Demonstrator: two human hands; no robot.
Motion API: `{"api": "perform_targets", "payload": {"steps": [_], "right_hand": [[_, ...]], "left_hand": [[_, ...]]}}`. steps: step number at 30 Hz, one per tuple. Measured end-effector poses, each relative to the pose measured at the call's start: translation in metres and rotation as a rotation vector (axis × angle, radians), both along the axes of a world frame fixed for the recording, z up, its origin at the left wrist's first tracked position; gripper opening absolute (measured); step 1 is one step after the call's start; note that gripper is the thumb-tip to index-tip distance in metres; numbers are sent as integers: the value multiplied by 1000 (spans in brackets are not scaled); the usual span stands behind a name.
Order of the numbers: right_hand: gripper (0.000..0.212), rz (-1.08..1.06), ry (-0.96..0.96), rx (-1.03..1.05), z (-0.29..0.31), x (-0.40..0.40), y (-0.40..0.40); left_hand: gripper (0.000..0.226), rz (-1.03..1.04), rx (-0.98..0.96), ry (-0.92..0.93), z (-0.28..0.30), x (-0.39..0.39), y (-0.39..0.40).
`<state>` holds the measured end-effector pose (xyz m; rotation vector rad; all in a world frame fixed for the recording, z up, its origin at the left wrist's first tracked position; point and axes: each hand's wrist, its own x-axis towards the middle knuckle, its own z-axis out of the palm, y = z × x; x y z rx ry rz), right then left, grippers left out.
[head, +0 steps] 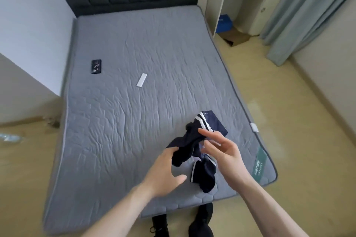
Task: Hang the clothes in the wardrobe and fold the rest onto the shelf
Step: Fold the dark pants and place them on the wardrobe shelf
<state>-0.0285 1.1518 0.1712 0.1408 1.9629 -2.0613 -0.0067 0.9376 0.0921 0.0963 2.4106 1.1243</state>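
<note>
While bunching the soft, light navy shorts [200, 140] over the bed's [134, 63] near corner, gripping one dark fold in the left hand [165, 169], keeping the right hand [221, 150] open-fingered alongside, probably needing the striped waistband next.

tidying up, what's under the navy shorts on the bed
Only the grey mattress shows around and beneath the navy shorts. The left hand grips one bunched part; anything beneath the crumpled fabric is covered.
</note>
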Motion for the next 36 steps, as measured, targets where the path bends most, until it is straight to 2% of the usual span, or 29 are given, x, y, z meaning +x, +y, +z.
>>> {"api": "perform_targets", "payload": {"steps": [3,5,6,8,9,10,12,14,17,19,21,23,24,25,27,28,32,36], "right_hand": [[35,17,75,-62,44,11,-25],[34,24,111,-104,63,16,-39],[34,32,122,-118,70,18,-44],[37,62,126,-138,80,19,-52],[39,71,119,-130,84,19,-55],[40,74,113,-103,88,17,-57],[41,54,111,-7,92,14,-58],[42,42,117,118,93,7,-57],[46,64,147,413,90,-4,-62],[64,178,194,625,91,-10,-72],[90,378,182,709,94,-13,-85],[104,555,184,754,94,-12,-101],[101,603,199,773,92,-11,-110],[89,617,215,772,90,-10,-117],[47,547,230,719,85,-7,-129],[34,495,236,704,84,-6,-131],[39,353,218,688,83,-11,-119],[28,322,153,714,86,-12,-105]], "left_hand": [[98,253,47,216,31,-1,-17],[95,422,-59,336,47,-9,-38],[82,426,-136,397,54,-13,-52],[32,327,-236,430,70,-20,-79],[18,275,-238,375,80,-22,-91],[16,251,-211,305,90,-23,-101],[14,266,-154,238,110,-24,-119],[13,251,-113,254,133,-27,-131],[9,188,-99,256,169,-33,-138],[9,128,-130,237,190,-37,-138],[17,55,-114,196,208,-41,-135],[15,13,-105,200,222,-44,-132],[13,5,-104,209,227,-46,-130],[13,4,-105,219,232,-47,-129],[11,23,-135,238,236,-49,-132],[11,42,-159,252,237,-51,-135],[12,119,-262,251,229,-50,-156],[7,194,-279,243,208,-45,-167]]}}
